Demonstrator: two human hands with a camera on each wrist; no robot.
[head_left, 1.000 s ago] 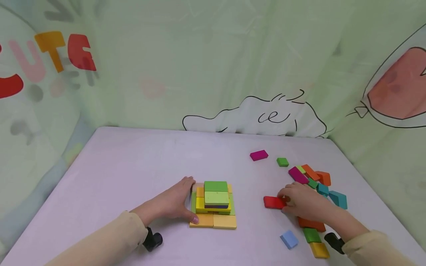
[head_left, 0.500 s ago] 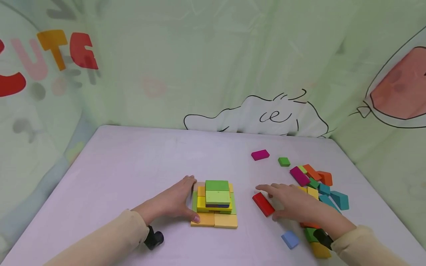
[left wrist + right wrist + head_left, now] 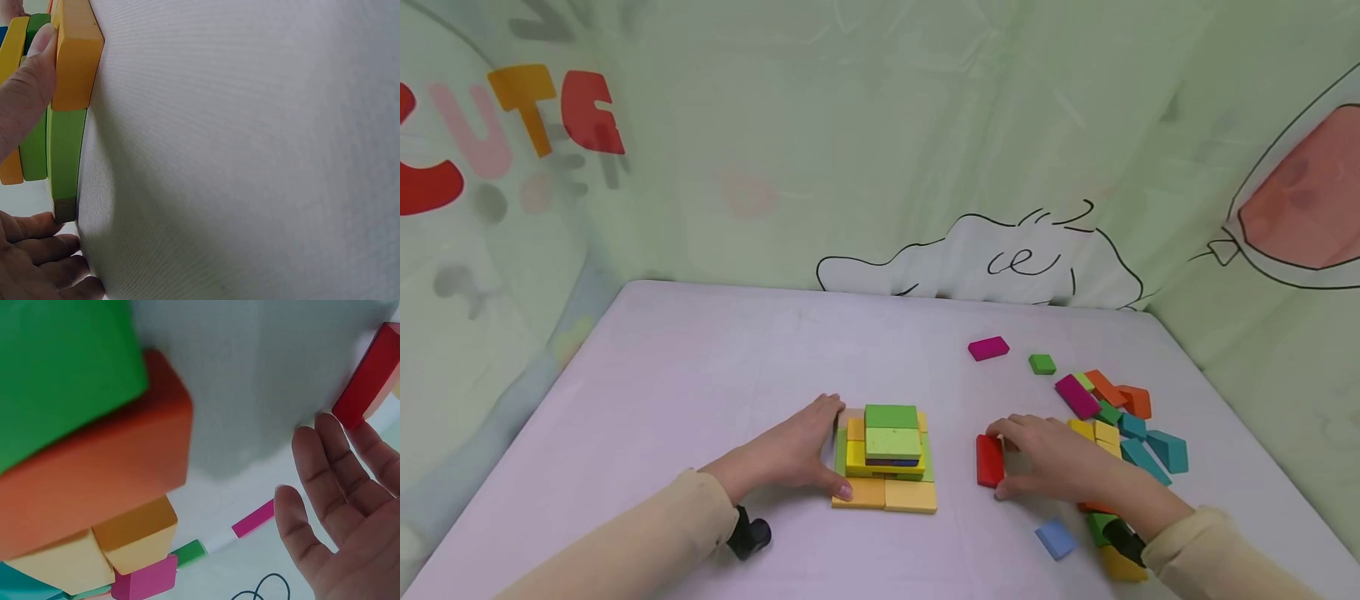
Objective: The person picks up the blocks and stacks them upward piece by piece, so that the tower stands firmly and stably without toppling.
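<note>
Left hand is resting against the stack, fingers spread wide; right hand is pinching the red block between thumb and finger; it's lying right of the stack.

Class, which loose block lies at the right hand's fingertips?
The red block, between the stack and the right hand. Only it meets the fingertips; the light blue block and other loose ones lie apart.

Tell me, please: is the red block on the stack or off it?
Off. The head view shows bare tabletop between the red block and the stack.
</note>
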